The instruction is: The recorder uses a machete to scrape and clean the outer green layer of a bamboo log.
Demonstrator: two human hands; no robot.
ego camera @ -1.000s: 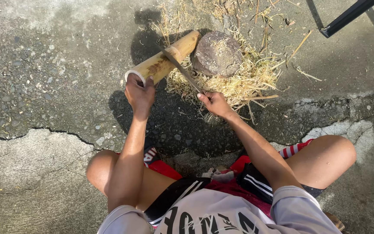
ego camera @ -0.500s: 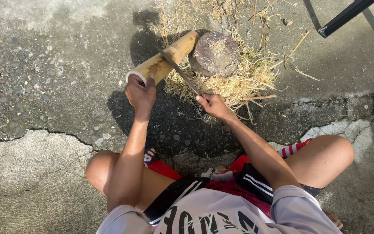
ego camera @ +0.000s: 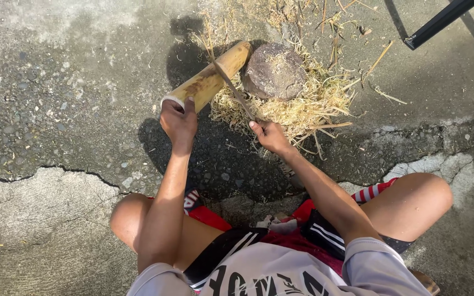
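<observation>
- A person squats on cracked concrete ground [ego camera: 56, 98], seen from above by a camera on their own head; bare knees spread to either side and a grey shirt fills the bottom edge.
- The left hand [ego camera: 178, 119] is closed around the near, cut end of a bamboo pole section [ego camera: 210, 79], fingers wrapped over the rim.
- The bamboo pole section lies tilted, its near end at the left hand and its far end propped against a round grey stone [ego camera: 274, 71].
- The right hand [ego camera: 270, 134] is clenched on the handle of a long, narrow blade [ego camera: 231, 87], thumb up along the handle.
- The blade runs diagonally up and to the left from the right hand and crosses the upper side of the bamboo about midway along it; its edge looks to be touching the bamboo, though the exact contact is hard to tell.
- A pile of pale, straw-like shavings [ego camera: 308, 104] lies around and below the stone, just beside the right hand.
- A dark metal frame [ego camera: 440, 22] slants across the top right corner, well apart from both hands.
- Strong sunlight casts the person's shadow on the ground between the arms.
</observation>
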